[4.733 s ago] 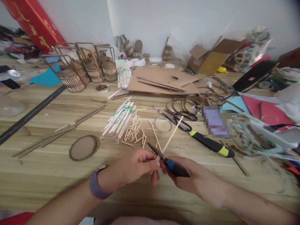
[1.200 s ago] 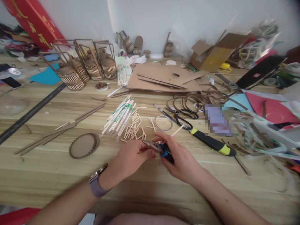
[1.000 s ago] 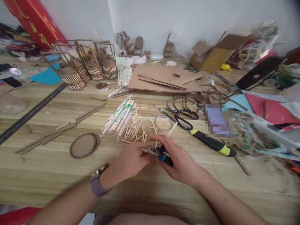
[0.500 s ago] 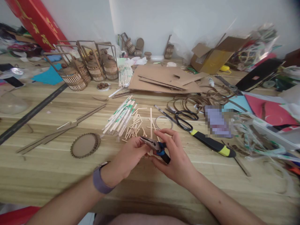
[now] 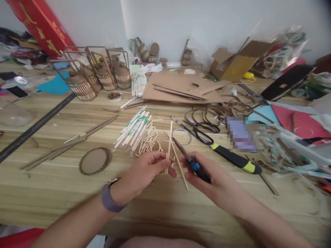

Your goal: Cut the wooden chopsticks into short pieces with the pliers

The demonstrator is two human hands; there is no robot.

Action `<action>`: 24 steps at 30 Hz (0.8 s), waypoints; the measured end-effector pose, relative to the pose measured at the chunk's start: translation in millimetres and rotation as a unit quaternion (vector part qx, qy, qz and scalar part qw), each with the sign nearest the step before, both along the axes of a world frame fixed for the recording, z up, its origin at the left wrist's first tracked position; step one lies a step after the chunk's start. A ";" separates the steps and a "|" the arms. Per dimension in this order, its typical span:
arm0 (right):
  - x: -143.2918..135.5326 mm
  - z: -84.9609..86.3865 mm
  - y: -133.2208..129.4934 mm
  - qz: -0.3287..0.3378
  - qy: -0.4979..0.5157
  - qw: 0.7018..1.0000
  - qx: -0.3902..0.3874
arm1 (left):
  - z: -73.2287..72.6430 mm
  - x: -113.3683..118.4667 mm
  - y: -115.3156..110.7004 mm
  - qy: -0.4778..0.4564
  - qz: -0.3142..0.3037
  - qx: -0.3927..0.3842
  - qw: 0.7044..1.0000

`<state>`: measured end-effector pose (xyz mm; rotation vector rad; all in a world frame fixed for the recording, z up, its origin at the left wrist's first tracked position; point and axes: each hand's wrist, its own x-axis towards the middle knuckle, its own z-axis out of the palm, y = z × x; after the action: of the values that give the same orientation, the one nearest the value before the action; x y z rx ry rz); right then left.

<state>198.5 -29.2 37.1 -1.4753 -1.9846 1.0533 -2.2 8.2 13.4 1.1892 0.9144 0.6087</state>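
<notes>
My left hand [image 5: 144, 170] pinches a thin bamboo stick [image 5: 169, 137] that points away from me over the wooden table [image 5: 51, 193]. My right hand [image 5: 214, 179] grips small pliers [image 5: 190, 160] with blue and black handles, jaws pointing up-left just right of the stick and not touching it. A second long stick [image 5: 181, 170] lies on the table between my hands. Several short cut stick pieces [image 5: 148, 144] lie just beyond my left hand.
A bundle of wrapped chopsticks [image 5: 134, 127], a round cardboard disc [image 5: 95, 161], a wire ring [image 5: 184, 136], black scissors [image 5: 204, 132] and a yellow-black handled tool [image 5: 234, 160] lie nearby. Woven baskets [image 5: 103, 77], cardboard sheets [image 5: 178, 89] and clutter fill the back and right.
The pliers have come off the stick and moved right with my right hand. My left hand still holds the stick, now standing free.
</notes>
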 end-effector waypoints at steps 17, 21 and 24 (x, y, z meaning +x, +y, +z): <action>14.0 18.8 4.9 0.039 0.105 0.934 -0.338 | 2.5 2.6 -4.8 -0.028 -0.106 -0.009 0.994; 5.9 22.6 8.3 0.057 0.107 0.933 -0.338 | 2.3 5.0 -6.0 -0.058 -0.115 -0.025 0.991; 3.4 23.7 9.6 0.068 0.106 0.936 -0.327 | -0.5 4.7 -7.0 -0.073 -0.119 -0.028 0.990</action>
<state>201.9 -19.6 60.8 -1.4456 -1.6738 1.9824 2.6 1.2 12.9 1.1669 0.6506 0.4662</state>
